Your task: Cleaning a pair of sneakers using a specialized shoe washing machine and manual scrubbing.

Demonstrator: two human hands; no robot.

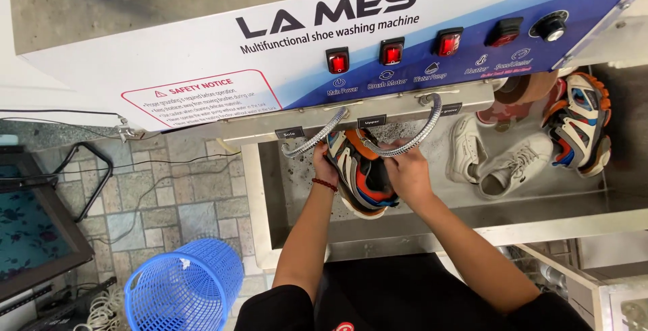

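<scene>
Hands first: the left hand [325,166], a red bead bracelet [325,184] at its wrist, is curled around the left flank of a chunky multicoloured sneaker [361,172], and the right hand [407,172] is closed on the shoe's right flank, fingers wrapped over its edge. The shoe is padded and layered, with orange, blue, black and cream panels and a thick moulded sole, and it is held up over the left half of a rectangular stainless steel trough [472,226].

Two ribbed, flexible metal hoses [322,135] arch down from 12 o'clock and end just above the shoe.

Inside the trough, at 3 o'clock from the hands, lie two white lace-up sneakers [503,162]; further right a second multicoloured sneaker [580,125] leans by the right wall, and a pinkish shoe [503,112] sits at about 1 o'clock. The trough floor beneath the hands is bare, wet-looking metal.

Above runs the glossy white and blue control panel [270,61] with red lit rocker switches [391,52] and a black knob [550,27].

At 7 o'clock, outside the trough, a blue plastic mesh basket [182,290] stands on grey stone tiles [175,196], with black cables trailing nearby.
</scene>
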